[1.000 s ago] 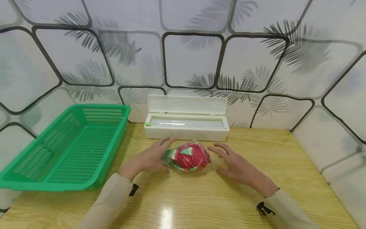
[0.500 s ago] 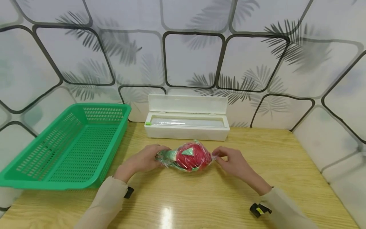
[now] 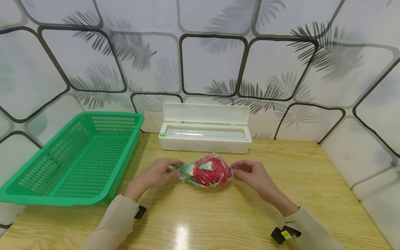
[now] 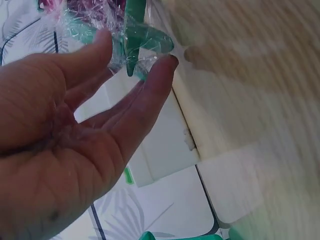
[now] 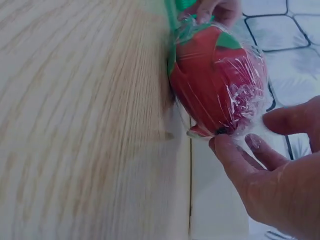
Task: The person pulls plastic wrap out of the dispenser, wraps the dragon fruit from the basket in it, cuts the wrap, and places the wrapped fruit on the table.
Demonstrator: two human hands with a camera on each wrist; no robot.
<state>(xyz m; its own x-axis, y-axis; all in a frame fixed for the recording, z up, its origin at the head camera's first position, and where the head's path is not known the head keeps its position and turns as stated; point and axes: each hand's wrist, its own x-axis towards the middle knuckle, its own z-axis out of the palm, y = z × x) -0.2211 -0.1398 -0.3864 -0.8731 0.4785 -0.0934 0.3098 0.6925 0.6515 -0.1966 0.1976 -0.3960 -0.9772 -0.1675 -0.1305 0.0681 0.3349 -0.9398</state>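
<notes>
A red dragon fruit with green tips (image 3: 210, 170), wrapped in clear cling film, lies on the wooden table. My left hand (image 3: 157, 173) holds its green leafy end between thumb and fingers. Up close in the left wrist view, that hand (image 4: 95, 110) has its thumb and a fingertip on either side of the crinkled film and green tips (image 4: 135, 37). At the opposite end my right hand (image 3: 257, 177) holds the gathered film. In the right wrist view its curled fingers (image 5: 227, 152) touch the fruit's tip from one side, the thumb close on the other.
Behind the fruit stands a white cling film dispenser (image 3: 204, 145) with its lid raised and a roll inside. A green perforated basket (image 3: 123, 166) sits at the left. Patterned walls (image 3: 212, 66) enclose the back and sides of the wooden table (image 3: 312, 180).
Both hands have come in from beside the fruit to its two ends and taken hold there. The left-end film looks drawn out more. The dispenser and basket stay put.
</notes>
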